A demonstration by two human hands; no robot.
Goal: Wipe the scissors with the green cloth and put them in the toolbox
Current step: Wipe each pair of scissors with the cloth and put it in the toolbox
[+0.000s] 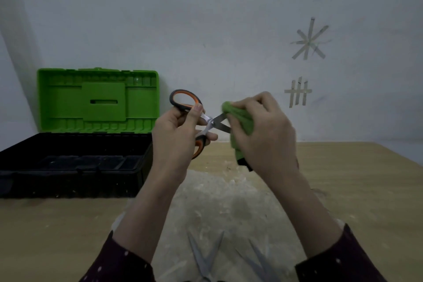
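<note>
My left hand [177,130] grips the scissors [211,122] by their black and orange handles, holding them above the table with the blades spread apart and pointing right. My right hand [263,130] holds the bunched green cloth [240,119] closed around the upper blade; the blade tips are hidden in the cloth. The toolbox [75,162] stands at the left with its black base uncovered and its green lid [98,101] raised against the wall.
Two more pairs of scissors [206,256] [258,261] lie on the wooden table [354,190] near its front edge, on a pale dusty patch. The white wall behind carries tape marks [309,40].
</note>
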